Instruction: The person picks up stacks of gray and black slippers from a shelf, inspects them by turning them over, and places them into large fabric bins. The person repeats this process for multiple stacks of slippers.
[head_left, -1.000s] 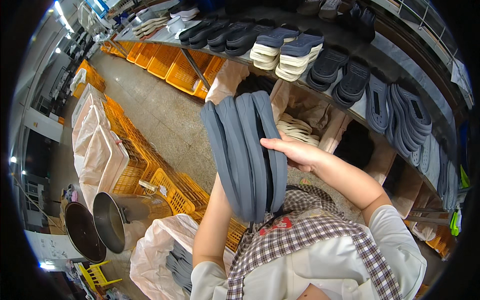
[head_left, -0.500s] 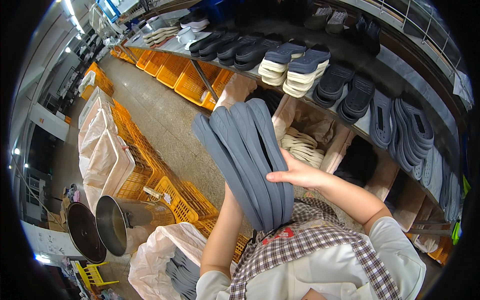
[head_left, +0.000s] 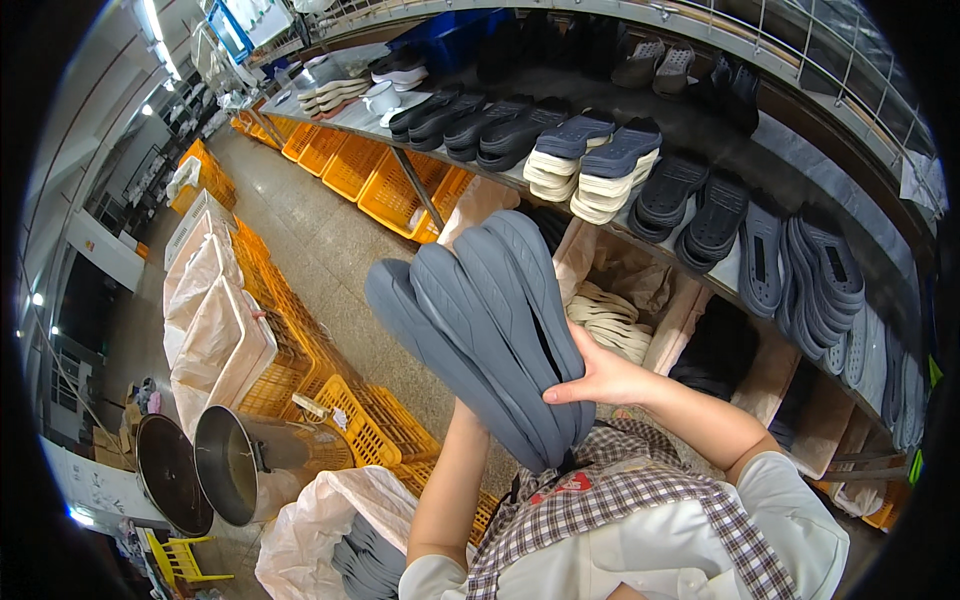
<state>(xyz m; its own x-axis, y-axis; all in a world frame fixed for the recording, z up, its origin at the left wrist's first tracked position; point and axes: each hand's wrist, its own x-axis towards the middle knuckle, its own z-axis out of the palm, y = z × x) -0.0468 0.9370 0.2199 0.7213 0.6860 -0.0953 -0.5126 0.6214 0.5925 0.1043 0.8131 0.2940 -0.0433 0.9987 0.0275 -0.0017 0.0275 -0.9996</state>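
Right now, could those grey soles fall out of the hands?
Maybe. The grey soles are a fanned stack, and only the right hand shows a grip, near their lower end. The left hand is hidden behind them. The top ends splay apart, so one might slide loose and drop toward the yellow crates or the floor. The raised stack could also bump the shelf beside it.

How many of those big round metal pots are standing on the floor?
2, side by side at lower left: a shiny pot tipped on its side beside the yellow crates, and a darker pot left of it. Others may be hidden.
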